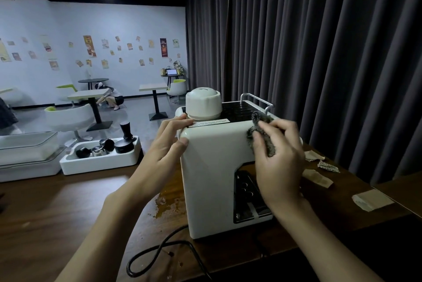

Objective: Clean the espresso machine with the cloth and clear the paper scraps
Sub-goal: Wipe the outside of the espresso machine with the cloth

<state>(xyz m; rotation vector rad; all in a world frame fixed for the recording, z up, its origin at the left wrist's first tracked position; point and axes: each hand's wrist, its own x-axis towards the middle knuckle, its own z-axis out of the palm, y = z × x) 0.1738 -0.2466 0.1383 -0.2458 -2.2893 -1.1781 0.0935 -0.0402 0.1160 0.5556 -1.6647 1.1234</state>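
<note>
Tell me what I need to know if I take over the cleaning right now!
Left hand: flat on the top left corner of the espresso machine, steadying it.
Right hand: grips the grey cloth, pressed on the machine's upper right edge.
Paper scraps: lying on the table right of the machine, not yet cleared.
Done: wiping has started; how much is clean, I cannot tell.
Left: finish wiping, then clear the scraps.

Glossy plastic machine (212,167), fuzzy cloth (262,131)
</note>
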